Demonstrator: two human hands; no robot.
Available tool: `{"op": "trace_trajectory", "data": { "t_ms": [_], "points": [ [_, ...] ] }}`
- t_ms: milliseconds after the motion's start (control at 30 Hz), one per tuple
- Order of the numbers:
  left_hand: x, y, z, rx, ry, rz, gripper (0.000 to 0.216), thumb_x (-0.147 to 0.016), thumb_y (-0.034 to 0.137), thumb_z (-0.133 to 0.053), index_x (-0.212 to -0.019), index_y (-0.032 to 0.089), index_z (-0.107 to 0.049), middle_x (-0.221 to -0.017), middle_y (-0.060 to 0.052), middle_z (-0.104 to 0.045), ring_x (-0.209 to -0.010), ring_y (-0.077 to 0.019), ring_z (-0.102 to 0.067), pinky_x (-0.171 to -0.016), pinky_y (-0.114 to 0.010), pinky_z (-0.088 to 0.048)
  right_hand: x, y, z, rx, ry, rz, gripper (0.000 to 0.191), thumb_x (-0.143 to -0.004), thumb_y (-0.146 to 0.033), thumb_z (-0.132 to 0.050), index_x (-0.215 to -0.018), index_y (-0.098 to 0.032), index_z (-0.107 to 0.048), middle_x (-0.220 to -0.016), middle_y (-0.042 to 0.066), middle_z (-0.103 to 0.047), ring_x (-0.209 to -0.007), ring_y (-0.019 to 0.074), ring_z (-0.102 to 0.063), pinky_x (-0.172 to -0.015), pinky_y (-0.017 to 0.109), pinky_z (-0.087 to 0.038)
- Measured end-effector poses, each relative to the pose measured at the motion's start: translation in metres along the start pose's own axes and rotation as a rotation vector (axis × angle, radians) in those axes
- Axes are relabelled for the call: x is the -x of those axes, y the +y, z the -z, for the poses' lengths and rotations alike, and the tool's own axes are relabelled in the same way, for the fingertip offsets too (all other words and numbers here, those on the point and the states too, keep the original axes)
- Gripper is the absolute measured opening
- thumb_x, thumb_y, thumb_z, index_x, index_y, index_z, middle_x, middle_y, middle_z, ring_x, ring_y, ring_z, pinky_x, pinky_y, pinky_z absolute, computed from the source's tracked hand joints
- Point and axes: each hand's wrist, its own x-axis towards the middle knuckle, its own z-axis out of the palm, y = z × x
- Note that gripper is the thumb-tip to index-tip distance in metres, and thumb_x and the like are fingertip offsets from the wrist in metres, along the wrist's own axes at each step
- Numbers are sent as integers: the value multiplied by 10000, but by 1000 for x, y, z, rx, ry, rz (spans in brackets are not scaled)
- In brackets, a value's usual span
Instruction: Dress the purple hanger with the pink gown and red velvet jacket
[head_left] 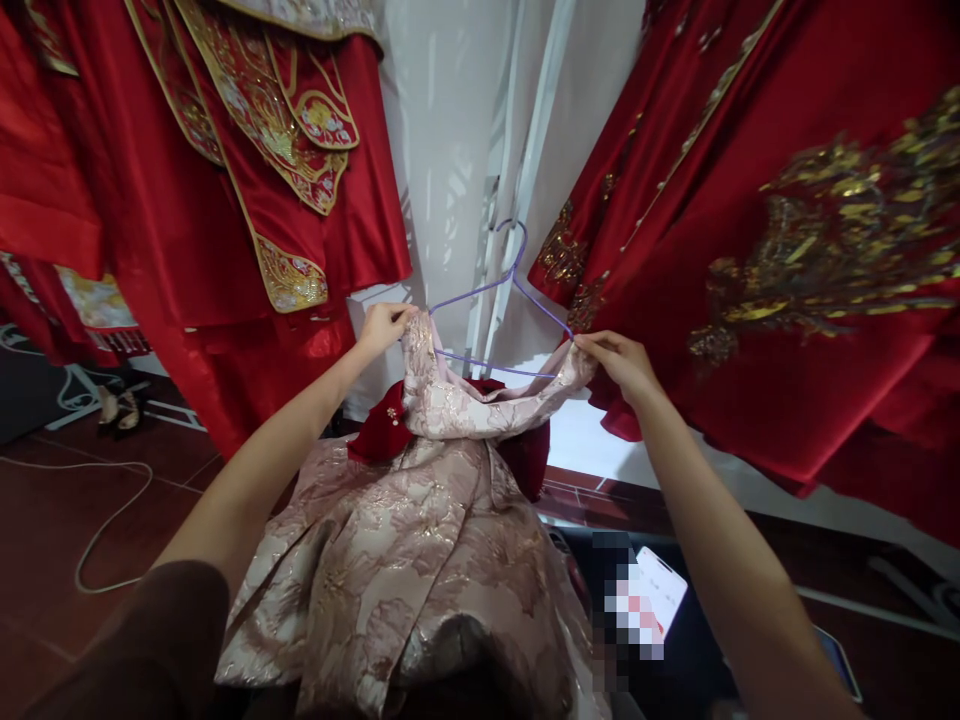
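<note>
Left hand (388,327): thumb and fingertips are pinched on one shoulder of a pink brocade dress (442,500), at the left end of a purple hanger (514,272). Right hand (619,362): the other shoulder is pinched likewise, at the hanger's right end. Whether the wire is also gripped by either hand cannot be made out.

Nearest the camera, the skirt is spread below the hanger, its lower edge partly lost in shadow. A lit phone (670,580) is noted below and to the right of the hanger.

Handling, judged: most weight is expected in the full skirt; the brocade is probably firm yet easily folded. Shiny surface threads might be snagged, and the shoulders might be slipped off the smooth wire. Hold is best taken at both shoulders, cloth and wire together.

Orientation: the dress's long axis is directed from the hanger down toward the camera, neckline uppermost. The hook is pointed away from the camera, its tip curled left. Red cloth (382,425) is seen behind the bodice, below the hanger; its attachment could not be determined.

Beyond: embroidered red garments (367,210) are hung left and right of the hanger, with white drapery (435,150) behind it.
</note>
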Motion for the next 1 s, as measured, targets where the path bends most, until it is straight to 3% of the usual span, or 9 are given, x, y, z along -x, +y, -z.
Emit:
{"op": "trace_trajectory", "data": {
  "t_ms": [133, 233, 367, 467, 567, 633, 767, 900, 1000],
  "points": [
    [2, 3, 3, -115, 75, 5, 332, -842, 363, -449, -892, 153, -702, -847, -60, -704, -765, -192, -610, -743, -262, -416, -1, 13, 6, -72, 133, -33, 260, -608, -402, -719, -758, -194, -677, -818, 47, -696, -768, 201, -633, -668, 311, -509],
    [12, -9, 10, -248, 71, 81, 314, -847, 339, -441, -900, 155, -689, -920, -95, -701, -831, -217, -619, -760, -268, -409, 2, 28, 11, -167, 238, -80, 244, -573, -346, -729, -749, -186, -673, -854, 49, -701, -792, 201, -643, -678, 308, -519],
    [37, -31, 19, -364, -27, 169, 290, -851, 327, -432, -881, 173, -676, -904, -106, -698, -816, -222, -626, -725, -261, -407, 17, 48, 15, -256, 293, -201, 302, -554, -356, -734, -798, -188, -674, -826, 35, -701, -729, 186, -646, -610, 290, -521],
    [55, -36, 19, -374, -155, 135, 279, -863, 323, -411, -886, 188, -653, -863, -85, -689, -788, -203, -622, -706, -249, -411, 38, 61, 15, -268, 292, -306, 318, -542, -370, -741, -794, -189, -672, -731, 19, -684, -637, 174, -626, -525, 275, -497],
    [66, -24, 8, -326, -298, 12, 264, -878, 315, -390, -890, 189, -622, -829, -63, -660, -769, -181, -606, -714, -248, -424, 63, 69, 15, -241, 219, -364, 325, -514, -372, -766, -767, -187, -681, -690, 18, -672, -591, 167, -606, -494, 267, -473],
    [68, -6, -3, -293, -365, -135, 253, -884, 295, -383, -878, 177, -607, -821, -62, -630, -777, -176, -588, -747, -266, -435, 76, 67, 13, -209, 86, -367, 334, -514, -401, -772, -758, -191, -686, -714, 25, -677, -618, 174, -612, -521, 271, -475],
    [63, 39, -31, -252, -382, -506, 251, -892, 237, -368, -873, 149, -602, -994, -104, -581, -961, -194, -538, -903, -336, -419, 89, 43, 6, -146, -163, -273, 378, -575, -494, -738, -799, -194, -680, -807, 43, -682, -736, 193, -619, -617, 279, -479],
    [54, 72, -65, -257, -387, -696, 220, -864, 196, -415, -842, 142, -627, -1267, -129, -496, -1165, -238, -437, -1020, -422, -355, 91, 14, -7, -103, -213, -149, 368, -629, -506, -711, -808, -187, -671, -870, 49, -677, -804, 191, -603, -690, 281, -459],
    [53, 79, -91, -306, -446, -744, 185, -824, 173, -469, -818, 142, -651, -1346, -121, -458, -1268, -270, -358, -1100, -507, -220, 94, 5, -17, -47, -194, -83, 368, -650, -514, -692, -820, -188, -680, -899, 54, -680, -841, 203, -599, -741, 304, -451]
  ]
}}
